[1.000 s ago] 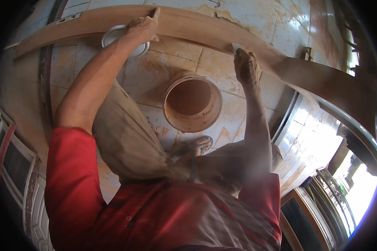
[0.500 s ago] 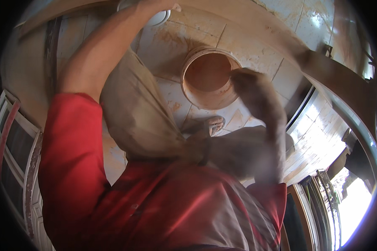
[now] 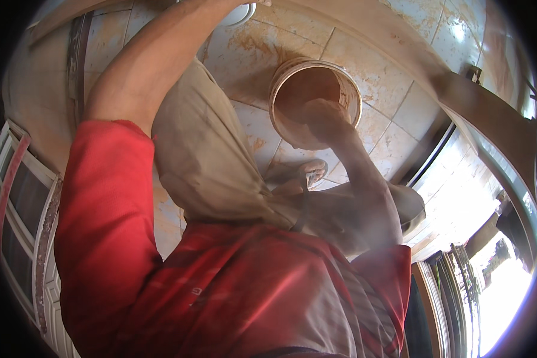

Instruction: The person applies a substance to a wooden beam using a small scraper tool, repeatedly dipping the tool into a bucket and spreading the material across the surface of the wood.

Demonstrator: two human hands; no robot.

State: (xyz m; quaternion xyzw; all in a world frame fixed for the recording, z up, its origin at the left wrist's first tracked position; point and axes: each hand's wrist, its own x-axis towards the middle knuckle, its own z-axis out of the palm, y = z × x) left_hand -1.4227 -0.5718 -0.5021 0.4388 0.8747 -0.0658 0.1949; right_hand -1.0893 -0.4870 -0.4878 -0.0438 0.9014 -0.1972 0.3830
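Observation:
A round bucket (image 3: 348, 90) with a pale rim stands on the tiled floor in front of me, reddish-brown inside. My right hand (image 3: 327, 113) reaches down into it over the near side. Its fingers are hidden within the bucket, and whether they grip anything does not show. My left arm stretches forward to the upper edge of the picture, where only a sliver of my left hand (image 3: 262, 2) shows, beside a long brown wooden piece (image 3: 364, 21). Below that hand is part of a white round container (image 3: 240, 15).
Brown stains cover the floor tiles (image 3: 262, 45). My bent legs and sandalled foot (image 3: 312, 171) are close to the bucket. A white slatted frame (image 3: 27, 191) leans at the left. Several panels (image 3: 450, 298) stand at the lower right, near a bright opening.
My right hand has moved from the bucket's right rim down into the bucket. My left arm stays stretched forward, and the whole view has shifted slightly.

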